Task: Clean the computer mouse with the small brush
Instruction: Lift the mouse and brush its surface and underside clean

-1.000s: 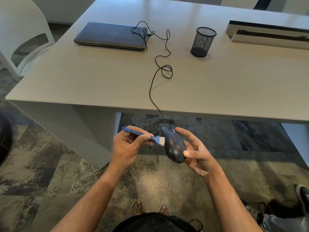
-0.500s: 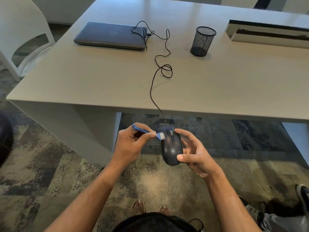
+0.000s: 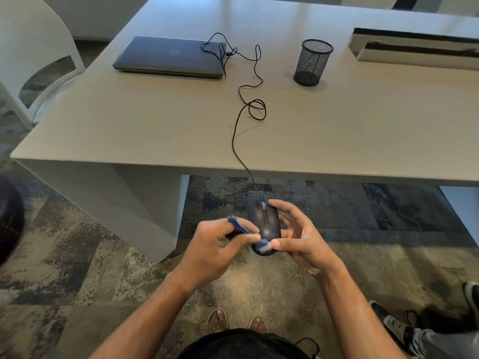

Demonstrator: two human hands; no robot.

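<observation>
Cleaning appeared mid-course: right hand (image 3: 302, 237) grasped the corded mouse (image 3: 264, 225) off the worktop, left hand (image 3: 217, 244) pinched the blue brush (image 3: 245, 229), bristles at its rear end, underside seemingly untreated.

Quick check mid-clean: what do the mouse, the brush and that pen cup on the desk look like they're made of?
Mouse: looks like dark moulded plastic, smooth, slightly glossy with pale smudges. Small brush: blue handle, probably plastic; pale bristles, blurred, material unclear. Pen cup: black wire mesh, likely metal, see-through lattice.
</observation>
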